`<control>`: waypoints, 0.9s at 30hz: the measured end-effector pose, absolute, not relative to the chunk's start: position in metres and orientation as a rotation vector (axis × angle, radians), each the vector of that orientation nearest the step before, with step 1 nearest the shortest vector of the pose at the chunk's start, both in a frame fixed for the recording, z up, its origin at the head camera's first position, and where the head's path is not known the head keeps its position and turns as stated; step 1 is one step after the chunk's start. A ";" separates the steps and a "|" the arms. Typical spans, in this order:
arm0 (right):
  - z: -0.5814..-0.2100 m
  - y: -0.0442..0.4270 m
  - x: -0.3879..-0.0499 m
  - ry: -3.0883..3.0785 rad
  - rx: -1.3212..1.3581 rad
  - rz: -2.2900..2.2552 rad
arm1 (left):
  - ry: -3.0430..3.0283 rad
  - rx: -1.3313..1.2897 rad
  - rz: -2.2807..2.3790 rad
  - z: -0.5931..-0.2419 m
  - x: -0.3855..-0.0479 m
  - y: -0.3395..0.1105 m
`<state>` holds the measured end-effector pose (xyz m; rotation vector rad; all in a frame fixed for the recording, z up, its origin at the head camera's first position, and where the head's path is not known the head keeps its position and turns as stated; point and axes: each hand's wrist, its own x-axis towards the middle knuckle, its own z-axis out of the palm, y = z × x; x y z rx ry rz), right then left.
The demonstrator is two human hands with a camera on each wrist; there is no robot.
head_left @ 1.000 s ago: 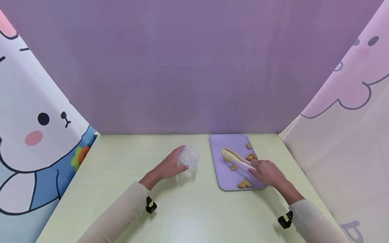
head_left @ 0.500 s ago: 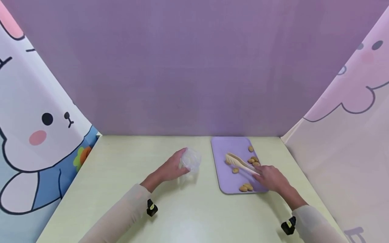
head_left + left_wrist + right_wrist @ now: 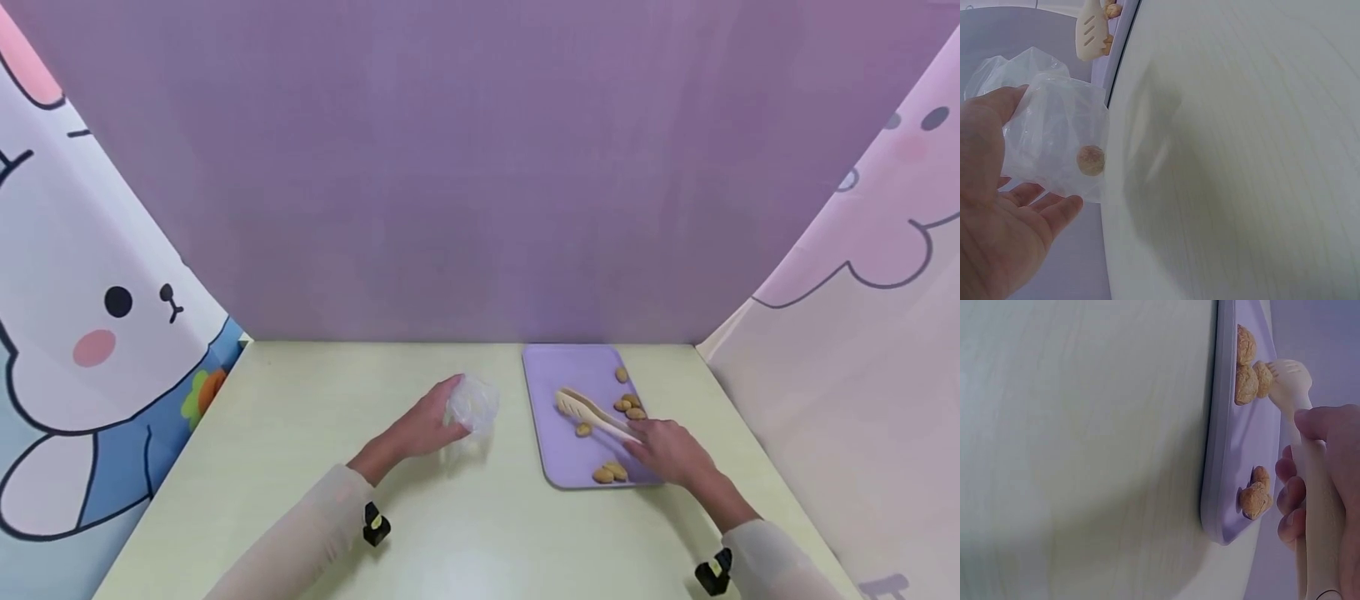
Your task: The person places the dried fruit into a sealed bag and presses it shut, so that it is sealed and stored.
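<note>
My left hand holds a clear plastic bag above the table, thumb and fingers around its sides. In the left wrist view, one round brown nut shows through the film of the bag. My right hand grips beige slotted tongs over a lilac tray. The tong tips are low at the tray's left part, against a wrinkled walnut-like nut; whether they pinch it I cannot tell. More such nuts lie on the tray, some in small clusters.
A pale wood-grain table bears the tray at its back right. A purple panel stands behind it, with printed cloth on the left and right. Small black wrist devices sit at both cuffs.
The head view has shifted slightly. The tong tips have come a little nearer to me and cover more of the nut at the tray's left. The left hand keeps its hold on the bag.
</note>
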<state>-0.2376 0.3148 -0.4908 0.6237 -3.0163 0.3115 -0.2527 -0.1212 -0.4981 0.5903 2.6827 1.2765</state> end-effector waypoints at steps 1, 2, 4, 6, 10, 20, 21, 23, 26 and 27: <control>-0.491 0.315 -0.237 -3.012 0.625 0.312 | 2.682 0.588 1.283 -0.498 -0.253 -0.121; -0.492 0.315 -0.237 -3.007 0.627 0.309 | 2.684 0.587 1.283 -0.499 -0.253 -0.121; -0.492 0.315 -0.237 -3.000 0.630 0.312 | 2.686 0.583 1.286 -0.499 -0.252 -0.121; -0.492 0.315 -0.236 -2.995 0.632 0.308 | 2.685 0.584 1.296 -0.499 -0.252 -0.121; -0.492 0.314 -0.236 -2.981 0.633 0.304 | 2.675 0.580 1.308 -0.498 -0.250 -0.120; -0.489 0.314 -0.237 -2.909 0.649 0.262 | 2.716 0.614 1.261 -0.498 -0.251 -0.118; -0.488 0.314 -0.237 -2.905 0.642 0.268 | 2.713 0.618 1.268 -0.498 -0.251 -0.118; -0.488 0.314 -0.236 -2.902 0.624 0.285 | 2.710 0.625 1.272 -0.499 -0.251 -0.118; -0.487 0.314 -0.234 -2.901 0.607 0.314 | 2.697 0.613 1.276 -0.500 -0.251 -0.117; -0.486 0.313 -0.234 -2.902 0.602 0.322 | 2.696 0.610 1.271 -0.500 -0.250 -0.117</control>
